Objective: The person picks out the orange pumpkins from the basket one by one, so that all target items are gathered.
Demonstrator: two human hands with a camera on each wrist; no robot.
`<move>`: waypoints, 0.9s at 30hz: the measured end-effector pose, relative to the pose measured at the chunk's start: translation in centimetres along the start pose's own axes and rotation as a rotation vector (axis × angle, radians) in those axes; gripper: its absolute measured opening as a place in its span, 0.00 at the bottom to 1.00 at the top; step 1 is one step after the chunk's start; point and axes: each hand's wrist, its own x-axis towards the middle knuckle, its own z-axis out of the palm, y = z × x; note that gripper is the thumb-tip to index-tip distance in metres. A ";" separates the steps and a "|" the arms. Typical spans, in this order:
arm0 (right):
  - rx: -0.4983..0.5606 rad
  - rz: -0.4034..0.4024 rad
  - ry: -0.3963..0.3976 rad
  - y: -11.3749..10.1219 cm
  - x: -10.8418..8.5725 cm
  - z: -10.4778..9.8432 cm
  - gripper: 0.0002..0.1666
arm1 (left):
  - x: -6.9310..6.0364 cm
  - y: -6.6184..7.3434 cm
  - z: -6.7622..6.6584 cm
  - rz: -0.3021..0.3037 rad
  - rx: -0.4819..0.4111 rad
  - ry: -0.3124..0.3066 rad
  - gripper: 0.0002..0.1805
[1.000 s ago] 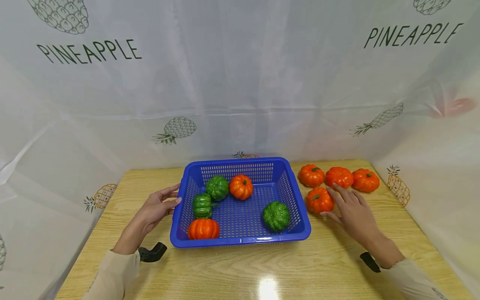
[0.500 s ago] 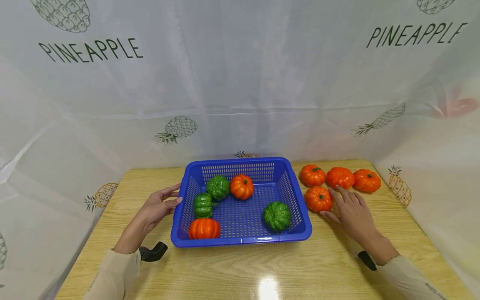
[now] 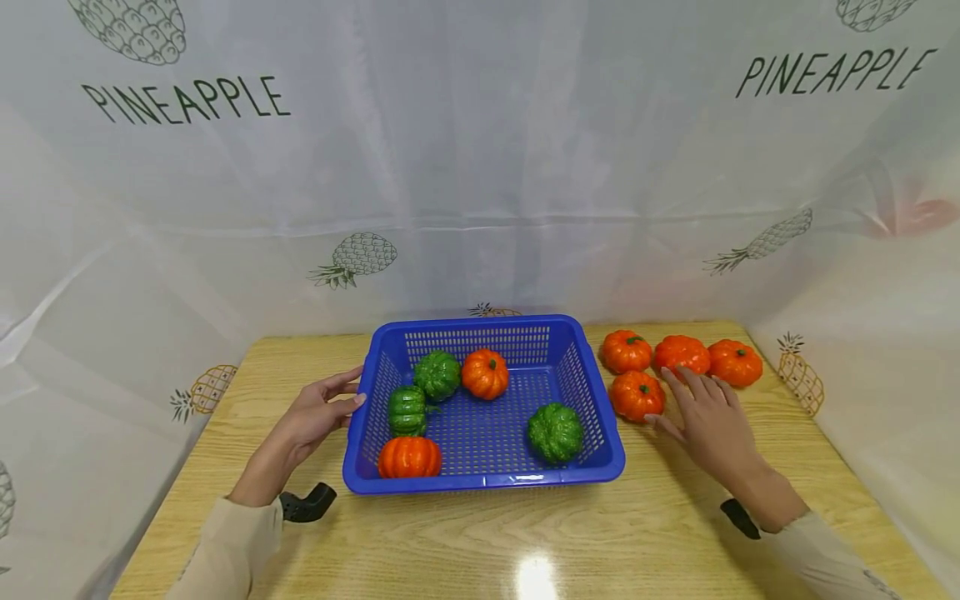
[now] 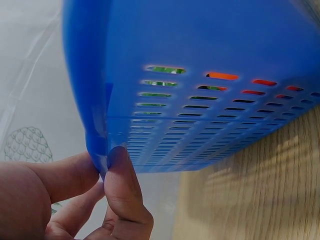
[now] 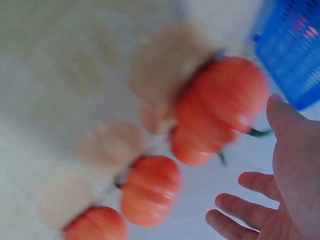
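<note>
My left hand (image 3: 315,421) pinches the left rim of a blue plastic basket (image 3: 483,481); the left wrist view shows thumb and finger on either side of the rim (image 4: 90,100). Inside the basket lie green pumpkins (image 3: 555,432) and orange pumpkins (image 3: 485,374). My right hand (image 3: 712,425) hovers with spread, relaxed fingers just right of a small orange pumpkin (image 3: 636,397) beside the basket. In the right wrist view, that hand (image 5: 300,175) appears apart from the blurred pumpkins (image 5: 151,190) and holds nothing.
Behind the near pumpkin, a row of orange pumpkins (image 3: 682,355) runs along the back right of the wooden table (image 3: 420,542). A white curtain (image 3: 480,183) printed with pineapples hangs behind the table. Black wrist straps (image 3: 307,504) show at the sleeves.
The near orange pumpkin has turned and shifted slightly left toward the basket. My right hand's fingers have drawn away from it to the right. My left hand and the basket stay put.
</note>
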 end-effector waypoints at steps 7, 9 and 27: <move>0.032 -0.085 0.099 -1.4 2.3 -3.2 0.59 | 0.0 0.0 0.0 0.002 0.000 -0.005 0.35; 0.032 -0.117 0.110 -2.1 3.0 -4.0 0.57 | 0.0 0.0 0.0 0.001 -0.002 -0.004 0.35; 0.010 -0.368 -0.016 -8.8 9.6 -6.2 0.45 | -0.1 0.0 -0.1 0.010 -0.001 0.000 0.35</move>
